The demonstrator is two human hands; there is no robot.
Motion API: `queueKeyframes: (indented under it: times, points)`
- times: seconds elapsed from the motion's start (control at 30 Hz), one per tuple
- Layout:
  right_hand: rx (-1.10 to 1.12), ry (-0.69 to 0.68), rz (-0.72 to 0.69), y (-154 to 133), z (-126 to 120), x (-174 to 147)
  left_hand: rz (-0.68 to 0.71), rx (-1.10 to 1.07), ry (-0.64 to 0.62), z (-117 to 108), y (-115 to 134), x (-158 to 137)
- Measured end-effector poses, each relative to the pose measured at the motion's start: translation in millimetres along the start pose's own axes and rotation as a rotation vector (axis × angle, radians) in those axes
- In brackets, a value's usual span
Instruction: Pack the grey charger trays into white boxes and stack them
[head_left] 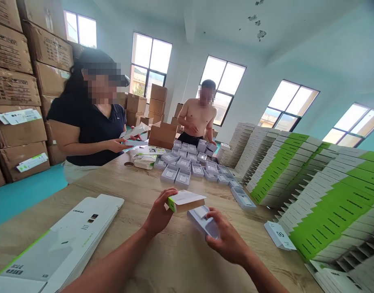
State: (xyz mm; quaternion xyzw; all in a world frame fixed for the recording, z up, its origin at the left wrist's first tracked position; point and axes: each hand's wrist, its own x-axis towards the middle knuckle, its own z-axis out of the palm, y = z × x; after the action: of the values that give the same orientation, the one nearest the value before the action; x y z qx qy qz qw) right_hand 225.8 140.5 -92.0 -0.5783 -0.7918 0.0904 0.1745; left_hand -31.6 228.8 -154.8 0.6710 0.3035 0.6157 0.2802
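The wooden surface (138, 195) carries the work. At its near middle, the left hand (158, 213) holds a small white sleeve box (187, 201) with a green end; the grip is closed on the green end, fingers over the top and thumb below, and the open mouth faces right. The right hand (228, 242) holds a grey-white plastic tray (203, 221) just below and right of the box; its grip is closed around the tray's near end, and the far end points toward the box mouth. Tray and box are just beside each other, both lifted clear of the surface.

To do this step well, in judgement: keep the sleeve square and uncrushed, align the tray's leading edge with the mouth, and keep it level so that no corner catches the flap.

Surroundings, largest first:
- Stacked brown cartons (16, 81) stand far left.
- Fanned stacks of flat green-and-white cartons (333, 203) fill the right side, near the right hand's elbow room.
- A pile of flat white sleeves (67, 240) lies near left.
- A cluster of empty trays (187, 165) sits at the far middle.
- A loose white card (278, 235) lies right of the tray.

Two co-workers stand at the far edge, well apart from the hands; one in a dark shirt (92, 126) handles paper items.
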Motion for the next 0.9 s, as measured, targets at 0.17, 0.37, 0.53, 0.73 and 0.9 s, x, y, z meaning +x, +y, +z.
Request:
queueKeyframes:
  times: [0.17, 0.37, 0.53, 0.73, 0.9]
  points:
    - [0.087, 0.054, -0.305, -63, -78, -75, 0.049, 0.015, -0.026, -3, 5, 0]
    - [-0.092, 0.185, -0.187, -90, -87, -79, 0.134, 0.005, -0.103, 3, 21, -5]
    - [-0.086, 0.409, -0.11, -97, -57, -67, 0.172, 0.022, -0.115, 6, 32, -12]
    - [-0.044, 0.552, -0.097, -99, -37, -59, 0.133, -0.004, -0.153, 8, 45, -20]
    - [0.048, 0.639, -0.199, -90, -27, -61, -0.04, -0.172, -0.258, 19, 59, -31]
